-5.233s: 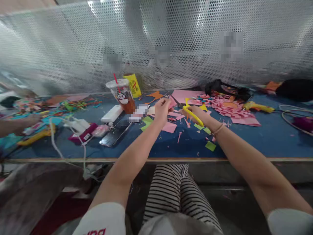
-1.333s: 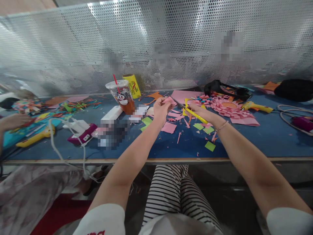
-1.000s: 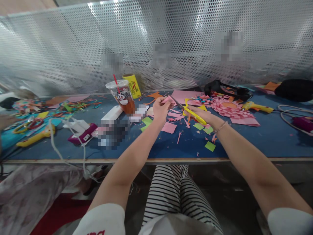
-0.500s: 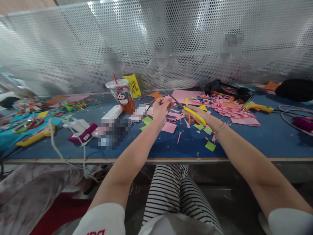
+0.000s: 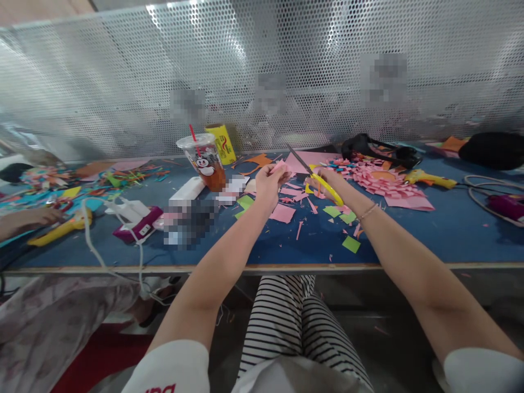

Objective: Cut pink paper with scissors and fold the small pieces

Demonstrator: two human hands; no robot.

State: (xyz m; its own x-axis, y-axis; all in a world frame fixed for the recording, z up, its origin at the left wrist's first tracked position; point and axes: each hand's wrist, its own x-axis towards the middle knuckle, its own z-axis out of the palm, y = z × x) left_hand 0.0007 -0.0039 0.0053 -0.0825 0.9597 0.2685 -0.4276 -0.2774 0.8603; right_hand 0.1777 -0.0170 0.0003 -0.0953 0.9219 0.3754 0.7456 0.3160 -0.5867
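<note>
My left hand [image 5: 270, 179] is closed, pinching a small piece of pink paper [image 5: 282, 166] between thumb and fingers. To its right, my right hand [image 5: 327, 183] grips yellow-handled scissors [image 5: 328, 189], whose dark blades point up and to the left, just clear of the pink paper. Under and around both hands lie pink paper strips and scraps, a pink square [image 5: 283, 213] and several green pieces [image 5: 351, 244]. Right of the scissors rests a pink fringed paper piece [image 5: 385, 183] with layered tabs.
A drink cup [image 5: 206, 164] with a red straw stands left, before a yellow box [image 5: 222, 143]. Yellow glue guns lie at right [image 5: 429, 178] and far left [image 5: 61, 226]. A purple power strip [image 5: 138, 224] trails white cables. Another person's hand [image 5: 30, 222] reaches in from the left.
The scissors have shifted up and right, away from the pink paper, with my right hand. My left hand is nearly still. Another person's hand has come over the table at far left.
</note>
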